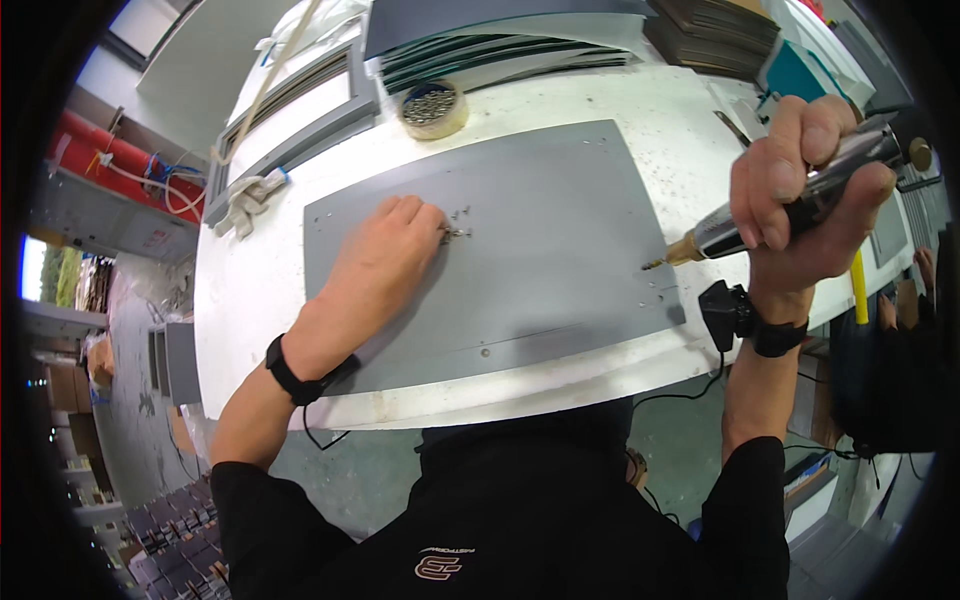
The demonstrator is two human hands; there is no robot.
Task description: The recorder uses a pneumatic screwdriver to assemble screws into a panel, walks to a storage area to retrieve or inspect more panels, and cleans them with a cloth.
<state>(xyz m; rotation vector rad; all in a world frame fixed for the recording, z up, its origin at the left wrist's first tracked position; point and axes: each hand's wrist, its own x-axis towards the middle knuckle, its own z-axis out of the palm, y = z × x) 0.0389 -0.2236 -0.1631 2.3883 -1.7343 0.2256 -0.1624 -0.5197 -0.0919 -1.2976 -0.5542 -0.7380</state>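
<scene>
A flat grey panel (540,260) lies on the white tabletop, with small screws near its corners. My left hand (392,243) rests over its left half, fingers curled together beside a small pile of loose screws (458,234). Whatever the fingertips pinch is hidden by the hand. My right hand (800,190) is wrapped round a black and silver power screwdriver (722,232). The tool slants down to the left, and its brass-coloured nose and bit point at the panel's right edge, by several small screws (652,296). I cannot tell whether the bit touches the panel.
A round tub of screws (432,108) stands behind the panel. Left of it lie a grey frame (290,130) and a crumpled glove (248,204). Stacked grey panels (510,62) and brown pieces (712,38) line the back. A teal box (800,72) sits back right.
</scene>
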